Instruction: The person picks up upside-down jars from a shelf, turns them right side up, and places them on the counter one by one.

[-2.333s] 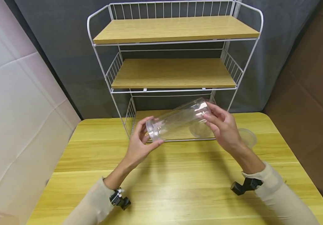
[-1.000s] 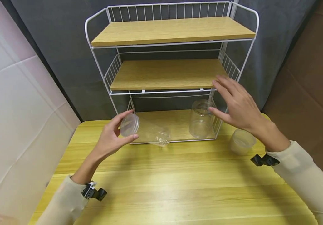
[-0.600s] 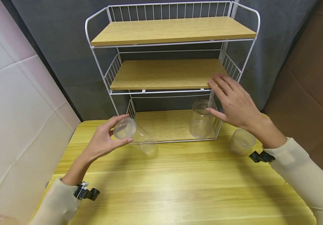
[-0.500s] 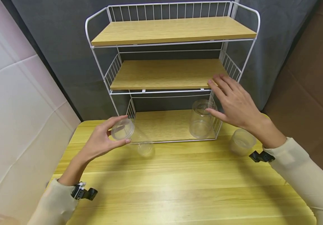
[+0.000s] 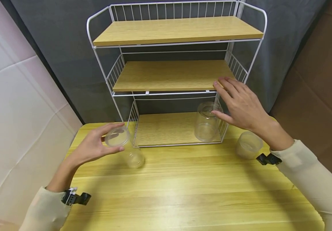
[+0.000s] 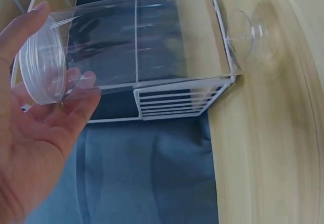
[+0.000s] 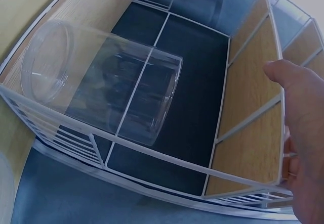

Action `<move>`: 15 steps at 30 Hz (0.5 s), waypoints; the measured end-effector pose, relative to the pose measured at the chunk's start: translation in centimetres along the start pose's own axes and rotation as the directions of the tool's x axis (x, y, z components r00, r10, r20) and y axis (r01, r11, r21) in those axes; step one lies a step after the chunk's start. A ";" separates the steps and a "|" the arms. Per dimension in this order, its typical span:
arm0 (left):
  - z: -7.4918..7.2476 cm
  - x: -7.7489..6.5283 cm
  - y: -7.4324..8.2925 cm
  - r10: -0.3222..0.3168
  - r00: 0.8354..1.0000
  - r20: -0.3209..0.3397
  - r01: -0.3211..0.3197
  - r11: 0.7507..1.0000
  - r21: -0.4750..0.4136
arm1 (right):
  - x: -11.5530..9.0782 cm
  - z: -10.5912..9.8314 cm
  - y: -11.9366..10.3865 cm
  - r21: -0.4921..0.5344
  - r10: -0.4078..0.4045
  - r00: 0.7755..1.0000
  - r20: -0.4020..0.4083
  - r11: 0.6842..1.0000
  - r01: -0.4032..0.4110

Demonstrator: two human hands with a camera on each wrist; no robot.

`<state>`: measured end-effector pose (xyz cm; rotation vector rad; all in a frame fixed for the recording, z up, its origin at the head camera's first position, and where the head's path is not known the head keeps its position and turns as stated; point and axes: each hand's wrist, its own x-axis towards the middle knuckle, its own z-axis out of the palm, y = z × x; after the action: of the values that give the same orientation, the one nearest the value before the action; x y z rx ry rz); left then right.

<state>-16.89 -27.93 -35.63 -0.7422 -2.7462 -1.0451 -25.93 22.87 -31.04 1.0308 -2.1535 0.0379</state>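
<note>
Looks like the setting-down bit: left hand (image 5: 93, 147) grips the tilted jar (image 6: 139, 42) over the bench (image 5: 168, 202)'s left side, right hand (image 5: 243, 106)'s fingers straight at the middle shelf (image 5: 168, 75), so probably stand it upright next.

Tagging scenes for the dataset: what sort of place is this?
Likely a staged recording setup: a dark backdrop behind the wire rack, plain sheet-like screens flanking the wooden table, and wrist-worn cameras.
</note>
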 end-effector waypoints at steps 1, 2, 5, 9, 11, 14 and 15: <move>-0.1 0.0 -0.1 -0.003 1.000 0.003 0.003 1.000 0.000 | 0.0 0.0 0.0 0.001 0.000 1.000 0.002 1.000 0.000; -0.2 -0.1 -0.1 -0.006 1.000 0.007 0.006 1.000 0.004 | 0.0 0.0 0.0 0.002 0.000 1.000 0.004 1.000 0.000; -0.5 -0.2 -0.3 -0.007 1.000 0.018 0.007 1.000 0.028 | 0.0 0.0 0.0 0.004 0.002 1.000 0.007 1.000 -0.002; -0.8 -0.3 -0.7 -0.004 1.000 0.030 0.002 0.998 0.061 | 0.0 0.0 0.0 0.005 0.001 1.000 0.003 1.000 -0.001; -0.9 -0.3 -1.1 -0.004 0.999 0.035 0.001 0.997 0.071 | 0.0 0.0 0.0 0.004 -0.001 1.000 0.000 1.000 0.001; -0.9 -0.4 -1.6 -0.007 0.999 0.035 0.004 0.997 0.082 | 0.0 0.1 0.0 0.006 -0.004 1.000 -0.005 1.000 0.004; -0.9 -0.4 -1.7 -0.010 0.999 0.035 0.007 0.996 0.086 | 0.0 0.1 0.0 0.009 -0.004 1.000 -0.007 1.000 0.004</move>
<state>-17.40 -29.82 -36.07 -0.7438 -2.8066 -0.9176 -25.98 22.84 -31.10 1.0385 -2.1469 0.0489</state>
